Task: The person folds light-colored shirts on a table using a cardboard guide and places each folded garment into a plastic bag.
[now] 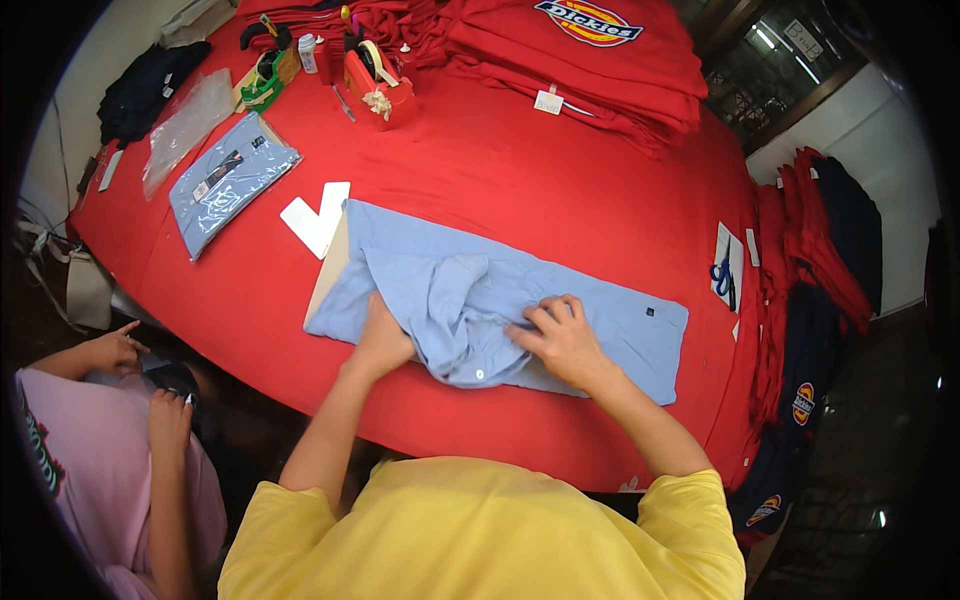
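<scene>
A light blue shirt (610, 305) lies partly folded on the red-covered table in front of me, its middle bunched up and a white button showing near the front edge. Along its left end shows the edge of a beige board (329, 265). My left hand (385, 335) reaches under a raised flap of the cloth, which hides most of its fingers. On the bunched part, my right hand (562, 340) has bent fingers, with thumb and fingertips gripping the fabric. A small dark label sits near the shirt's right end.
White cards (318, 218) and a bagged blue garment (232, 180) lie left. Beyond stand a red tape dispenser (385, 95) and a green holder (263, 85). Red garments (600, 70) are stacked at the back; blue-handled scissors (721, 278) lie right. Another person (120, 460) is at lower left.
</scene>
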A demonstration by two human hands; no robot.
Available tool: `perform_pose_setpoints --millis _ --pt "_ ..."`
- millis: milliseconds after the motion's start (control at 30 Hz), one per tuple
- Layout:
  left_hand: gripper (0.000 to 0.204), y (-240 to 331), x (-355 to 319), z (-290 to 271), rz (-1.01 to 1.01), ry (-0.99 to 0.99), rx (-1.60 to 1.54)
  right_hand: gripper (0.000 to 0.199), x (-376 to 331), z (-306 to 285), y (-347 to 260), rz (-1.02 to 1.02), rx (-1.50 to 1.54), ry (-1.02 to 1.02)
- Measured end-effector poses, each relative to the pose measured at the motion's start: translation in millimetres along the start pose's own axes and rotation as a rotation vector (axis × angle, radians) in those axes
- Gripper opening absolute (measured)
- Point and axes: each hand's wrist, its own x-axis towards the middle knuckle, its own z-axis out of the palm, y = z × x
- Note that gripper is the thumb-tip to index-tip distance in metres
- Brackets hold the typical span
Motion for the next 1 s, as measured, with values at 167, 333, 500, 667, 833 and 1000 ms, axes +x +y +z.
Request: perform_pose_setpoints --millis 167,333,500,667,833,1000 --pt "0.071 -3.8 1.0 -48.9 -0.363 -0.194 -1.085 0.027 -6.8 8.7 -3.0 0.330 0.244 0.083" --pt "0.062 34.3 14.9 -22.6 -0.468 0.043 -1.064 0.035 7.4 8.3 -49.1 0.362 0.485 0.016" --pt "0.053 16.4 37.5 -12.5 -0.418 0.180 -1.476 0.027 25.1 39.2 -34.6 0.592 0.812 0.288" --pt "0.060 -3.4 28.3 -5.4 -0.457 0.393 -1.108 0.028 8.4 16.1 -17.3 0.757 0.759 0.321" --pt "0.053 31.5 -1.0 6.4 -0.160 0.606 0.088 0.033 -123.2 -17.6 16.0 0.916 0.346 0.295" --pt "0.056 84.7 -5.8 58.0 0.294 0.138 0.620 0.046 -226.0 -46.8 30.2 1.436 -0.004 0.090"
